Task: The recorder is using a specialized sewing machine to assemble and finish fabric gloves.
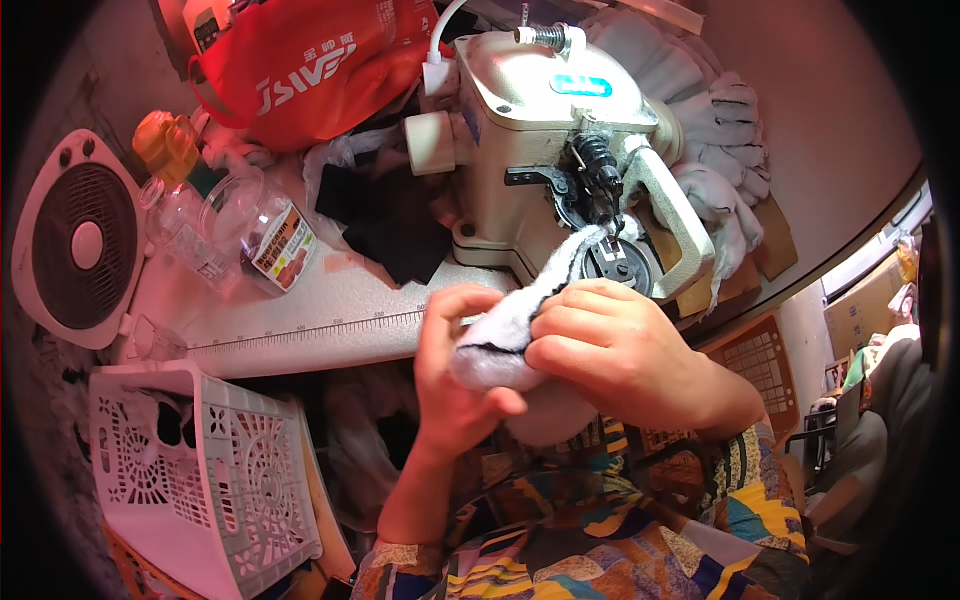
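Note:
Both hands have hold of a white fleece piece point(497, 340) with a dark line along its edge. My left hand point(445, 370) grips its near left end, the fingers partly behind it. My right hand point(605, 335) is closed on the right side, fingertips pressed into the fleece. From there the piece runs up to the stitching area of a cream industrial sewing machine point(510, 170), where its narrow far end lies by the round dark disc point(618, 265). My right hand is just below that disc.
White fleece gloves point(725, 120) are heaped behind and right of the machine. Black cloth point(385, 225), a clear plastic jar point(265, 235), a bottle point(185, 225) and a red bag point(320, 70) lie left. A fan point(85, 240) stands far left, above a white plastic basket point(255, 480).

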Available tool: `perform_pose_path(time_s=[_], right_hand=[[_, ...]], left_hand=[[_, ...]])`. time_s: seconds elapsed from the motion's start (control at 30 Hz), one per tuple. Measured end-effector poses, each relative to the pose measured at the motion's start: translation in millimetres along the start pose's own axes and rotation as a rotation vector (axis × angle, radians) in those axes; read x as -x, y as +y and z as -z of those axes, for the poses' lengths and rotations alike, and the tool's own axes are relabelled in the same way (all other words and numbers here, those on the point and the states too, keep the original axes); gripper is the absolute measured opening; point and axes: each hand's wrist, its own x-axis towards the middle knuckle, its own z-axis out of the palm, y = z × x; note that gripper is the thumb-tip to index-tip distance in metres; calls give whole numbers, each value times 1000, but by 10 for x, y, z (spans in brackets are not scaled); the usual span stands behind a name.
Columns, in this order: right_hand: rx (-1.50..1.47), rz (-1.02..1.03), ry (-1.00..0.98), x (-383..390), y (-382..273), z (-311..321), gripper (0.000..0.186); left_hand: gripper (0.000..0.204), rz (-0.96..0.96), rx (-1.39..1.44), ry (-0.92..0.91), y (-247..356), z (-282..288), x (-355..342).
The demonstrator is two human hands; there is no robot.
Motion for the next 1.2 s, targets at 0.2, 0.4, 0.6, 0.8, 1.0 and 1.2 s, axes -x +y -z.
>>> perform_pose_path(time_s=[0.2,0.4,0.6,0.8,1.0,1.2], right_hand=[[-174,51,-40,38,81,127,20],[-294,-26,-122,18,46,192,21],[-33,106,-175,-34,-1,124,24],[172,-7,-59,-52,-34,138,27],[187,-6,-79,-63,23,81,24],[118,20,34,-111,67,-66,15]], left_hand=[[73,-148,-190,57,-112,-108,78],[43,-109,-52,163,-222,-153,46],[41,80,-95,195,-152,-131,-114],[21,155,119,127,-136,-49,-442],[15,164,380,391,-154,-59,-436],[15,176,450,460,-173,-228,-182]])
